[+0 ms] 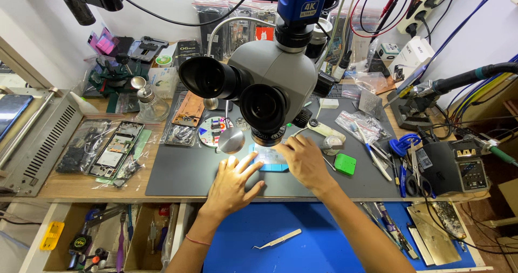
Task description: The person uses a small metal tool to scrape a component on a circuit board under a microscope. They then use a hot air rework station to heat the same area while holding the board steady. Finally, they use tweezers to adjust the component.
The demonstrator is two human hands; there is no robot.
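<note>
Under the grey stereo microscope (270,73), a small blue holder with a pale flat part (270,158) lies on the dark work mat (178,170). My left hand (233,182) rests flat on the mat with its fingers spread, the fingertips touching the holder's left edge. My right hand (305,162) covers the holder's right side with bent fingers. What the right fingers pinch is hidden.
A green square box (345,164) lies right of my right hand. Metal tweezers (278,239) rest on the blue mat below. A disassembled phone frame (115,149) and glass bottle (151,104) sit left. A soldering station (458,167) stands right. Open drawers with tools (102,235) are lower left.
</note>
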